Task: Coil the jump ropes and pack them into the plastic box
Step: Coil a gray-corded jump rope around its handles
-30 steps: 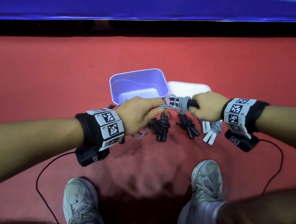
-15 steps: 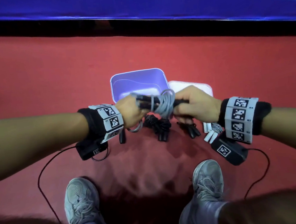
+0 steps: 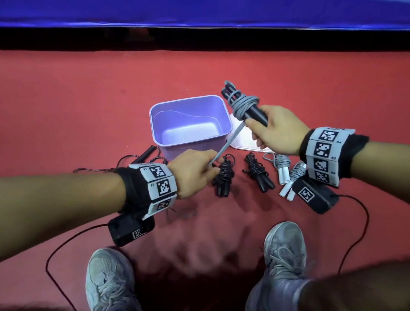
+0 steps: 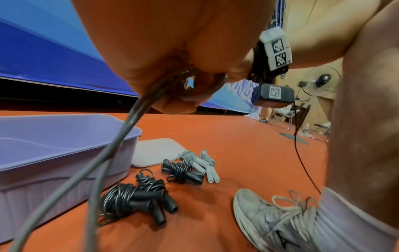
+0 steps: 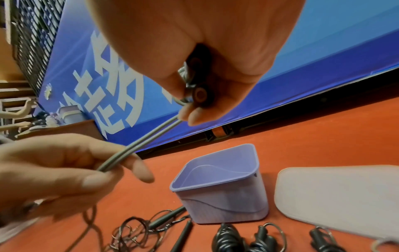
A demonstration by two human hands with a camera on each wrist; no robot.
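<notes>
My right hand [image 3: 259, 127] grips the two black handles of a grey jump rope [image 3: 244, 104], tilted up over the box's right rim with several turns of cord around them. The doubled grey cord [image 3: 225, 145] runs taut down-left to my left hand [image 3: 208, 166], which pinches it; the right wrist view shows that pinch on the cord [image 5: 138, 143]. The purple plastic box [image 3: 153, 125] stands with nothing in it. Two coiled black ropes [image 3: 222, 178] [image 3: 258, 175] and two coiled grey ropes with white handles [image 3: 283, 170] lie in front of it.
The white lid [image 3: 245, 139] lies flat right of the box. A loose, uncoiled black rope [image 3: 146, 154] sprawls left of the box. My two shoes [image 3: 108, 282] stand near the ropes on the red floor. A blue barrier [image 3: 184, 4] runs behind.
My right hand lifted the wrapped handles up and to the right, tilting them. My left hand slid down-left along the cord, which is now stretched taut between the hands.
</notes>
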